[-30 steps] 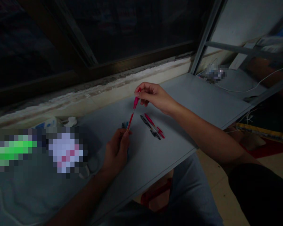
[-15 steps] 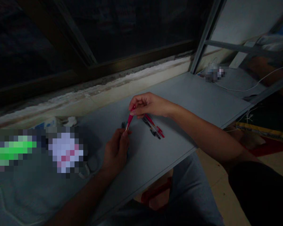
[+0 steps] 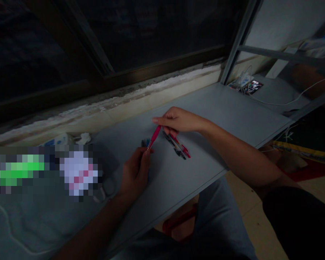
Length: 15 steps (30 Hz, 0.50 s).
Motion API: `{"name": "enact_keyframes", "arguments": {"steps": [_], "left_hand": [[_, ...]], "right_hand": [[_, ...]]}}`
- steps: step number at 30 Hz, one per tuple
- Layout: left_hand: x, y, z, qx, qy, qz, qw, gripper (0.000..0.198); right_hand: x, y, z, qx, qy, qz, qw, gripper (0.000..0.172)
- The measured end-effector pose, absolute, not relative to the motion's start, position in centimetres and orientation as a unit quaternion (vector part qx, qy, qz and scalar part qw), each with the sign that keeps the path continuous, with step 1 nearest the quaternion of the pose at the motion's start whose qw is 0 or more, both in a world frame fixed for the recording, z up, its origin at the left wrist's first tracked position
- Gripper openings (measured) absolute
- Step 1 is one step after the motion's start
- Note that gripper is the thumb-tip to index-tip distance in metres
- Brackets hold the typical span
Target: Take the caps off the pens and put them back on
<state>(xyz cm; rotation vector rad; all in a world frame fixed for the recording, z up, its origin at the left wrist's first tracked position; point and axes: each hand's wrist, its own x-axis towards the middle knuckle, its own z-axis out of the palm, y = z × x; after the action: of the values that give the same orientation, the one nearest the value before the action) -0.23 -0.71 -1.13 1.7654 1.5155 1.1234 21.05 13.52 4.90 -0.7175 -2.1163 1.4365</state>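
A red pen (image 3: 154, 137) is held between both hands above a grey table (image 3: 224, 108). My right hand (image 3: 176, 121) pinches its upper end with closed fingers. My left hand (image 3: 137, 171) grips its lower tip, fingers curled. Just right of the pen, two more pens (image 3: 178, 145), one red and one dark, lie side by side on the table under my right hand. A small bluish object (image 3: 144, 143) shows behind my left hand's fingertips; I cannot make out what it is.
A dark window with a worn sill (image 3: 111, 104) runs along the table's far side. A metal frame (image 3: 233, 47) rises at the right, with a phone (image 3: 250, 86) and white cables behind it. Crumpled white items (image 3: 83, 138) lie at the left. My knee (image 3: 216, 220) is below the table edge.
My right hand has come down toward the table, pushing the upper pen part onto the lower one; the pen is now shorter and more tilted. My left hand barely moved.
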Motion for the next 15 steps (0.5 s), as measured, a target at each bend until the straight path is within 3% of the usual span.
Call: {"name": "enact_keyframes", "arguments": {"steps": [3,6,11,15], "left_hand": [[-0.14,-0.67,-1.01,0.657,0.561,0.423,0.275,0.030],[-0.15,-0.55,-0.89,0.667,0.561,0.417,0.258,0.030],[-0.18,-0.44,-0.86,0.691,0.580,0.384,0.198,0.022],[0.09,-0.35,-0.63,0.673,0.577,0.405,0.224,0.023]], "right_hand": [[20.97,13.69,4.69,-0.229,-0.769,0.534,0.265,0.029],[20.97,13.67,4.78,-0.192,-0.787,0.529,0.251,0.029],[20.94,13.13,5.06,-0.267,-0.813,0.458,0.240,0.053],[20.64,13.23,4.65,-0.208,-0.780,0.524,0.269,0.028]]}}
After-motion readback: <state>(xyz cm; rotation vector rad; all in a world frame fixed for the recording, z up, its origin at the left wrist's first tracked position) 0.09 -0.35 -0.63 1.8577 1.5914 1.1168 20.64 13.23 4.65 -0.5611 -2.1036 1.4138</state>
